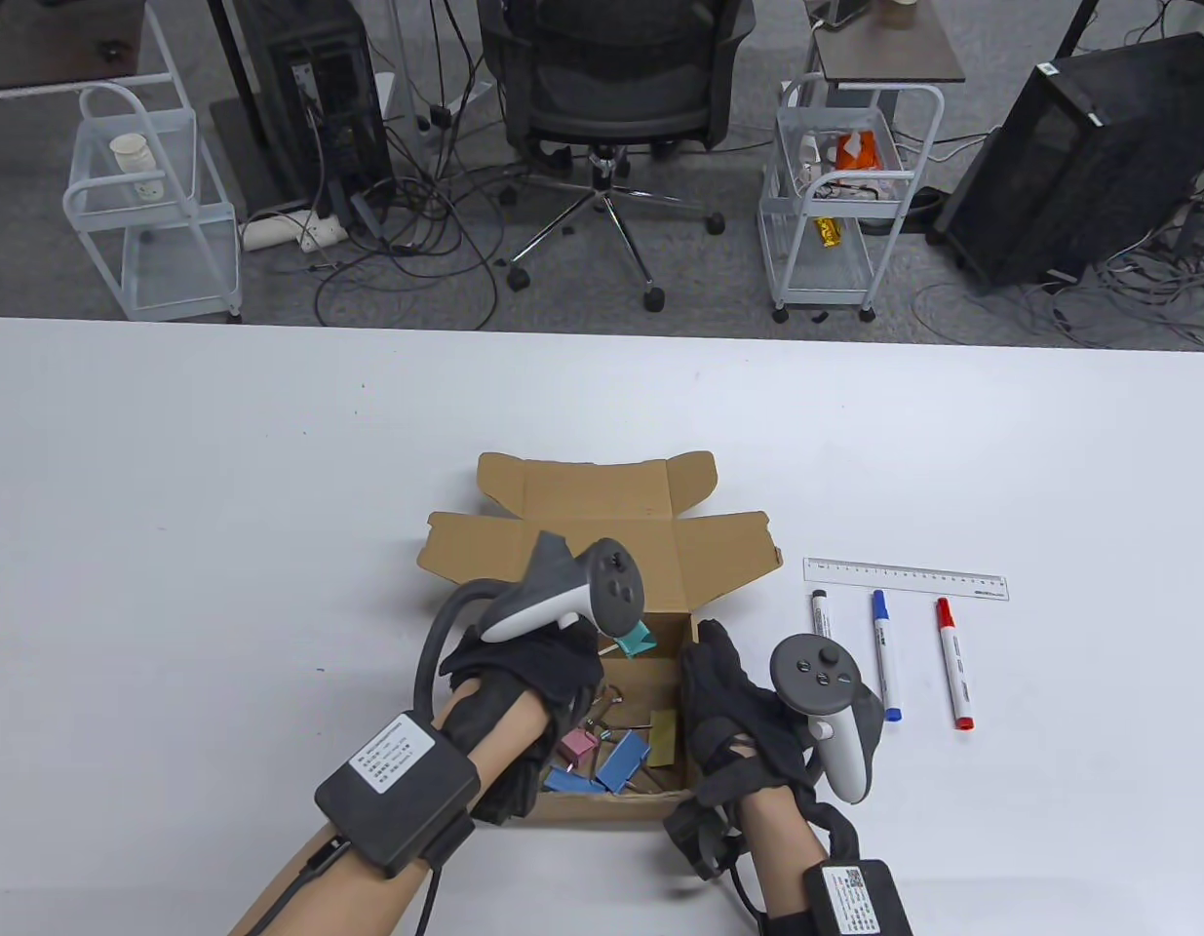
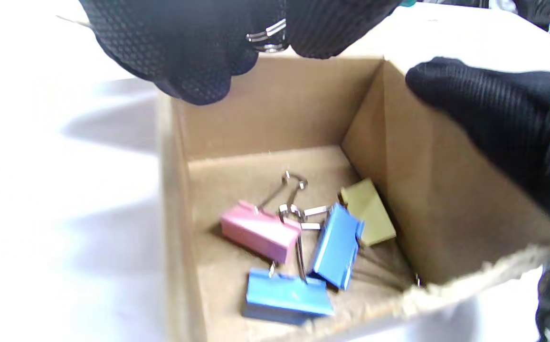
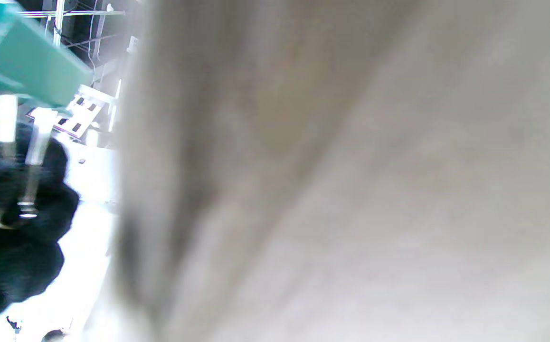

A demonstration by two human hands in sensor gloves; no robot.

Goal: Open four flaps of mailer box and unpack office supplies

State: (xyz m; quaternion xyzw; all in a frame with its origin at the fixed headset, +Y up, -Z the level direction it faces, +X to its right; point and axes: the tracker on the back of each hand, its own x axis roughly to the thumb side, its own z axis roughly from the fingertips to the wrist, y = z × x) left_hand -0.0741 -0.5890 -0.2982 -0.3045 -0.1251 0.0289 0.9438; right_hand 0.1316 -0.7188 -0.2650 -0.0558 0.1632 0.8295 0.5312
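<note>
The brown mailer box (image 1: 485, 551) stands with its flaps folded out. My left hand (image 1: 563, 673) hovers over the box and pinches the wire handles of a teal binder clip (image 1: 635, 639), lifted above the rim. In the left wrist view my left hand (image 2: 265, 28) shows those handles between its fingers. On the box floor lie a pink clip (image 2: 260, 232), two blue clips (image 2: 336, 244) and a yellow clip (image 2: 367, 211). My right hand (image 1: 723, 682) holds the box's right wall (image 2: 427, 190). The right wrist view is mostly blurred cardboard, with the teal clip (image 3: 23, 71) at top left.
A clear ruler (image 1: 904, 579) and three markers, black (image 1: 822, 616), blue (image 1: 886, 668) and red (image 1: 954, 678), lie on the white table (image 1: 221, 546) to the right of the box. An office chair and wire carts stand beyond the table's far edge.
</note>
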